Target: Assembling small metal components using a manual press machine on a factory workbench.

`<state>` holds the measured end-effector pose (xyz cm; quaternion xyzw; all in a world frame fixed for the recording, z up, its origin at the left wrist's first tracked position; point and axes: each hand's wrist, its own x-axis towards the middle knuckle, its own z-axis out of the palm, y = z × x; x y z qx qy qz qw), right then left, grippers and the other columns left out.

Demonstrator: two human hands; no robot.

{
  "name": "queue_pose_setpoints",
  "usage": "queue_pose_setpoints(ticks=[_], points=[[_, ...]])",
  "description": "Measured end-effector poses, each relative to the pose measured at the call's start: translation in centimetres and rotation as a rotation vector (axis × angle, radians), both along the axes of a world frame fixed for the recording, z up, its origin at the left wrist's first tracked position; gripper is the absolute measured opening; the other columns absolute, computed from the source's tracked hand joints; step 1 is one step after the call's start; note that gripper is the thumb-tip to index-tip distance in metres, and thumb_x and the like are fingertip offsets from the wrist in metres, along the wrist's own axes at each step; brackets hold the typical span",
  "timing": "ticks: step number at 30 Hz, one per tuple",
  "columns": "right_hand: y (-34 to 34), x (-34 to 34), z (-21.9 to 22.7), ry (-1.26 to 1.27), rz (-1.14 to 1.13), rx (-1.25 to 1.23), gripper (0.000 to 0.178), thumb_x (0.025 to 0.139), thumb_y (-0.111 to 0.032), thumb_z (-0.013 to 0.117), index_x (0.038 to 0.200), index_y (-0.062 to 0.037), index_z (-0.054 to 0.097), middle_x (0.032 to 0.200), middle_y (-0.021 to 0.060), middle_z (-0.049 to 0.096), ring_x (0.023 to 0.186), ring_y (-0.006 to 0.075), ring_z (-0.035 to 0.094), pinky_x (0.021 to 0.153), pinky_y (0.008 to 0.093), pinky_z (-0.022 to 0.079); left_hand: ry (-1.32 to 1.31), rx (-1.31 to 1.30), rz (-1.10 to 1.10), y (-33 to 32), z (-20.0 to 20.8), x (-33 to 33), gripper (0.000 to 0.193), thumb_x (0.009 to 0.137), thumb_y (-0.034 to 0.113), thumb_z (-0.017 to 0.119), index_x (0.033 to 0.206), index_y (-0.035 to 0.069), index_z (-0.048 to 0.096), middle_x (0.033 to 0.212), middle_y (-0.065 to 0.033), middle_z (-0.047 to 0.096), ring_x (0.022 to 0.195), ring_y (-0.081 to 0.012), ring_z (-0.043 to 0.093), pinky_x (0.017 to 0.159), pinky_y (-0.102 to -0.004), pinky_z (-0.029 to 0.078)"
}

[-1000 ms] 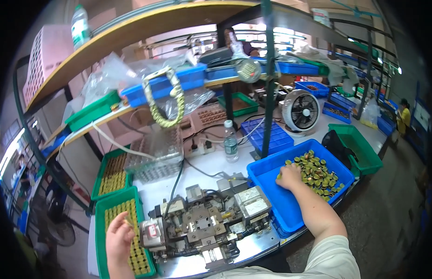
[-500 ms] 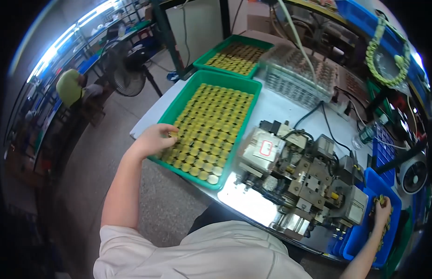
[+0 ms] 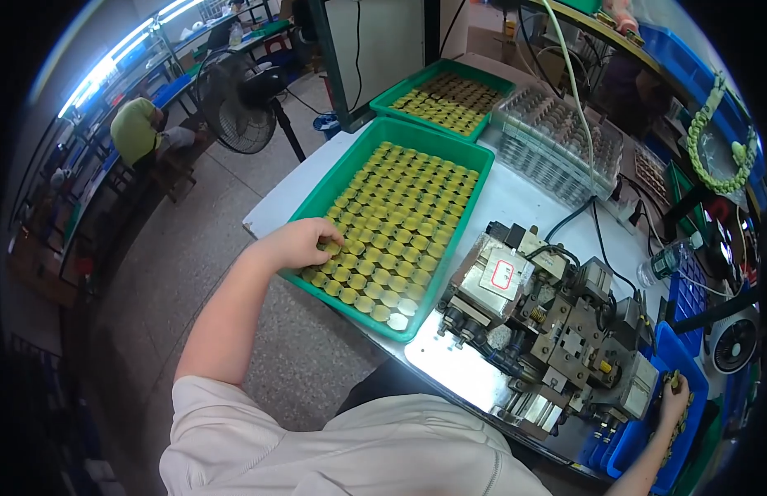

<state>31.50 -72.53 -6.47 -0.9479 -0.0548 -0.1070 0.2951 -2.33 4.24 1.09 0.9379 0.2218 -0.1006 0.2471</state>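
My left hand (image 3: 302, 245) reaches over the left side of a green tray (image 3: 316, 198). Its thumb and fingers are pinched together at a round yellow disc (image 3: 333, 247) among the rows of similar discs (image 3: 400, 211) filling the tray. Far to the right, my right hand (image 3: 674, 403) is inside a blue bin (image 3: 666, 341), its fingers closed on a small yellow piece (image 3: 675, 380). More small yellowish pieces lie in that bin, partly hidden by the hand. Between my hands stands a metal machine (image 3: 557, 331) with blocks, cylinders and cables.
Behind the tray sits a second green tray (image 3: 383, 101) of discs, beside a stack of clear plastic trays (image 3: 549, 153). A plastic bottle (image 3: 669, 260) stands beyond the machine. A floor fan (image 3: 239, 103) is left of the table (image 3: 272, 211). Another person (image 3: 140, 132) sits farther back.
The whole view has shifted, so the table and machine appear farther right. Both hands stay in nearly the same places, left at the tray and right in the blue bin.
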Motion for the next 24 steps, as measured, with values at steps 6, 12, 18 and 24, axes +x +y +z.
queue_pose_setpoints(ticks=[6,12,18,24], points=[[-1.7,0.6,-0.1,0.014,-0.006,0.021,0.039,0.085,-0.010,0.068,0.123,-0.0031,0.059,0.108,0.0127,0.064,0.084,0.0245,0.061,0.072,0.0327,0.050,0.088,-0.025,-0.043,0.3,0.3,0.5,0.036,0.078,-0.001,0.064,0.112,0.007,0.072,0.107,-0.0051,0.066,0.088,-0.0209,0.062,0.082,-0.0310,0.051],[-4.0,0.8,-0.8,0.026,-0.012,0.040,0.040,0.086,-0.010,0.067,0.125,-0.0023,0.059,0.112,0.0128,0.064,0.091,0.0245,0.061,0.079,0.0322,0.050,0.075,-0.038,-0.063,0.6,-0.3,0.3,0.036,0.078,-0.001,0.064,0.112,0.006,0.072,0.100,-0.0047,0.066,0.081,-0.0206,0.061,0.078,-0.0315,0.052],[-6.2,1.4,-0.9,0.049,-0.013,0.065,0.041,0.087,-0.010,0.066,0.128,-0.0015,0.060,0.116,0.0129,0.064,0.097,0.0246,0.062,0.086,0.0317,0.049,0.034,-0.109,0.036,0.4,-0.3,0.1,0.031,0.082,0.002,0.062,0.112,0.006,0.072,0.099,-0.0058,0.070,0.080,-0.0205,0.064,0.079,-0.0309,0.053],[-4.6,1.0,0.8,0.083,-0.044,0.221,0.041,0.090,-0.011,0.064,0.130,-0.0016,0.059,0.115,0.0113,0.064,0.097,0.0218,0.061,0.085,0.0291,0.048,0.007,-0.055,0.149,0.0,0.1,-0.1,0.028,0.085,0.007,0.060,0.111,0.005,0.072,0.102,-0.0067,0.073,0.084,-0.0205,0.067,0.081,-0.0305,0.053]])
